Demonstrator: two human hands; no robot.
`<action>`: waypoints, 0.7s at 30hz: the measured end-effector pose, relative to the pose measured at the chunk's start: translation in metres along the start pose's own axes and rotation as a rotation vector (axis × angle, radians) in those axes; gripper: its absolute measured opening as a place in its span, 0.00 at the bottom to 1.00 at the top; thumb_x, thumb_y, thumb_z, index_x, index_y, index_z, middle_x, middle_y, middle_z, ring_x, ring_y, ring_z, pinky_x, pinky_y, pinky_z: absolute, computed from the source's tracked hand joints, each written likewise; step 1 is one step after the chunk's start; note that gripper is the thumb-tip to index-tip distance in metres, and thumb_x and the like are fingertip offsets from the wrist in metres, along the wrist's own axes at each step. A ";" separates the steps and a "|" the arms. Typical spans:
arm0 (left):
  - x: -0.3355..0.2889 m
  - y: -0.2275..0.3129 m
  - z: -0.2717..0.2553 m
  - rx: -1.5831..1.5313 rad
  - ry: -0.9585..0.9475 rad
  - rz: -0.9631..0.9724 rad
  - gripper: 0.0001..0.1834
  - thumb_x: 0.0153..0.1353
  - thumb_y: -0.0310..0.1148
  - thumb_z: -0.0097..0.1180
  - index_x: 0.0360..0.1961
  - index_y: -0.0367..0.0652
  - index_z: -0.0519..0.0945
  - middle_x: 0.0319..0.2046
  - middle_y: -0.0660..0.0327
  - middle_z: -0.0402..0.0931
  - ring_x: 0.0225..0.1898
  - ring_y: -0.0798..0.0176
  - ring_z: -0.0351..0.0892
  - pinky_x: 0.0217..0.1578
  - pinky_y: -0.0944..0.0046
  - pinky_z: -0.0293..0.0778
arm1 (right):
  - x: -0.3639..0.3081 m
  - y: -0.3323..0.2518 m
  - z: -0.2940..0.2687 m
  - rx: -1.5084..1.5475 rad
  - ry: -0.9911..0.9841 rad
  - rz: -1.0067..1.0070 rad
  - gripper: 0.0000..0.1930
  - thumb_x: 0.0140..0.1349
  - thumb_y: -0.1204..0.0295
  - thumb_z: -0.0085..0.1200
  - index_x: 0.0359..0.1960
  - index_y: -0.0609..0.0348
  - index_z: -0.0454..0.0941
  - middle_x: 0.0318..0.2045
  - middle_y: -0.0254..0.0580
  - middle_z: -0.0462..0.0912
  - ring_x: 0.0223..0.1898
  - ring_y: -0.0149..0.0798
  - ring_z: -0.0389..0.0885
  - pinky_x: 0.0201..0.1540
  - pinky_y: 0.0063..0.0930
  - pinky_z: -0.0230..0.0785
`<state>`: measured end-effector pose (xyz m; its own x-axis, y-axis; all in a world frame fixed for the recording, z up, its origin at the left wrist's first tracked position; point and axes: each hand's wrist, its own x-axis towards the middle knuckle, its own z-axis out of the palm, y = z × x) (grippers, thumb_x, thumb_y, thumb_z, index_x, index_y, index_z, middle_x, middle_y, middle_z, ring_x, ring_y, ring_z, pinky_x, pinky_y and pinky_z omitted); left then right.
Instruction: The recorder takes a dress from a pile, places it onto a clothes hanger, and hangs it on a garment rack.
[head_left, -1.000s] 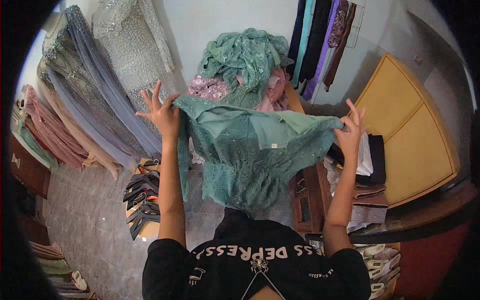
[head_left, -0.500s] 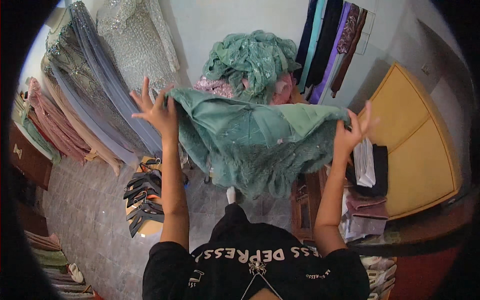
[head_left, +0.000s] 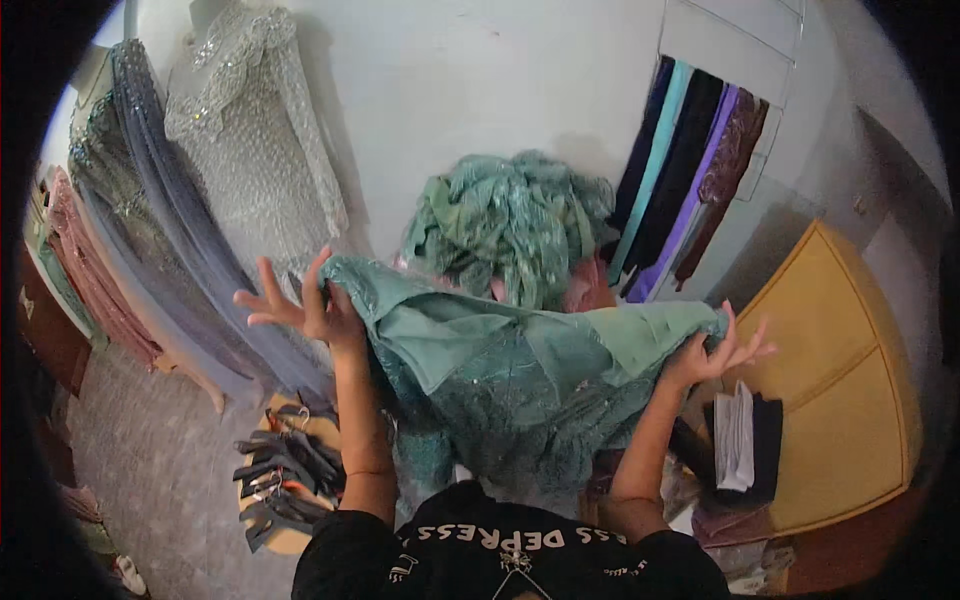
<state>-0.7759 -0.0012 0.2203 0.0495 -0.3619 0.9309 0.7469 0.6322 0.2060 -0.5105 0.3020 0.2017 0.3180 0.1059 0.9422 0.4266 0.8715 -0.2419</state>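
Note:
A green sheer garment point(head_left: 500, 400) with a smooth lining along its upper edge is stretched out in front of me. My left hand point(head_left: 320, 310) pinches its left top corner between thumb and forefinger, the other fingers spread. At the opposite corner, my right hand point(head_left: 705, 355) has the same kind of pinch, its free fingers pointing outward. The top edge sags slightly between the hands, and the lower part hangs in loose folds toward my shirt. Just beyond it lies a heaped pile of green fabric point(head_left: 510, 220), partly over pink cloth point(head_left: 590, 287).
Dressed mannequins line the left, one in a silvery beaded gown point(head_left: 250, 150). Black hangers point(head_left: 285, 470) lie on a round stool at lower left. Coloured fabric strips point(head_left: 690, 170) hang from a wall rack. To the right stand a yellow padded panel point(head_left: 840, 370) and folded cloths point(head_left: 735, 440).
The view has tilted up, so the wall, rack and pile appear lower. Both hands keep their pinch on the garment, which now hangs closer to my body.

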 end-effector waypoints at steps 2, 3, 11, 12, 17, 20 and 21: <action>0.004 -0.011 0.050 0.005 -0.069 -0.020 0.17 0.41 0.25 0.54 0.31 0.60 0.83 0.60 0.54 0.59 0.66 0.39 0.35 0.55 0.34 0.12 | 0.012 -0.013 0.055 0.054 -0.027 0.105 0.12 0.53 0.63 0.54 0.38 0.52 0.80 0.57 0.45 0.64 0.63 0.52 0.51 0.63 0.54 0.26; 0.002 -0.021 0.089 0.005 -0.131 0.000 0.14 0.43 0.28 0.56 0.32 0.59 0.83 0.60 0.54 0.58 0.66 0.39 0.37 0.54 0.31 0.14 | 0.010 0.004 0.098 0.004 -0.060 0.051 0.12 0.50 0.70 0.56 0.38 0.51 0.80 0.58 0.44 0.64 0.61 0.51 0.55 0.63 0.55 0.26; -0.080 -0.042 0.277 -0.121 -0.865 0.204 0.17 0.52 0.43 0.55 0.44 0.59 0.77 0.65 0.63 0.48 0.66 0.47 0.42 0.51 0.20 0.32 | -0.053 0.012 0.270 -0.158 -0.720 0.040 0.13 0.55 0.60 0.53 0.42 0.43 0.78 0.62 0.42 0.55 0.65 0.60 0.37 0.52 0.78 0.19; -0.095 -0.033 0.273 -0.237 -0.898 0.247 0.16 0.53 0.42 0.54 0.45 0.58 0.77 0.65 0.64 0.48 0.66 0.48 0.42 0.51 0.21 0.33 | -0.069 0.001 0.261 -0.123 -0.745 -0.034 0.12 0.55 0.59 0.53 0.40 0.42 0.79 0.62 0.41 0.56 0.65 0.60 0.37 0.53 0.77 0.18; -0.138 -0.014 0.281 -0.505 -1.119 0.361 0.17 0.58 0.40 0.49 0.50 0.60 0.74 0.66 0.65 0.46 0.66 0.46 0.42 0.53 0.23 0.31 | -0.132 -0.059 0.263 0.133 -0.865 -0.062 0.08 0.52 0.61 0.56 0.35 0.39 0.81 0.61 0.37 0.58 0.66 0.59 0.38 0.53 0.77 0.19; -0.137 -0.002 0.295 -0.533 -1.132 0.359 0.21 0.56 0.47 0.48 0.52 0.60 0.73 0.66 0.64 0.43 0.67 0.49 0.37 0.52 0.22 0.31 | -0.138 -0.067 0.285 0.150 -0.860 0.001 0.09 0.52 0.61 0.56 0.36 0.39 0.81 0.61 0.37 0.57 0.65 0.61 0.38 0.52 0.78 0.20; -0.134 0.006 0.297 -0.565 -1.144 0.315 0.22 0.55 0.49 0.49 0.52 0.60 0.72 0.66 0.63 0.42 0.67 0.48 0.36 0.52 0.21 0.30 | -0.136 -0.062 0.292 0.141 -0.866 0.004 0.09 0.52 0.61 0.56 0.36 0.39 0.81 0.61 0.37 0.57 0.65 0.61 0.38 0.52 0.78 0.20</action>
<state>-0.9744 0.2546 0.1860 -0.1063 0.7054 0.7008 0.9932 0.1089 0.0410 -0.8275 0.3732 0.1559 -0.4594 0.3852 0.8003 0.3002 0.9154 -0.2683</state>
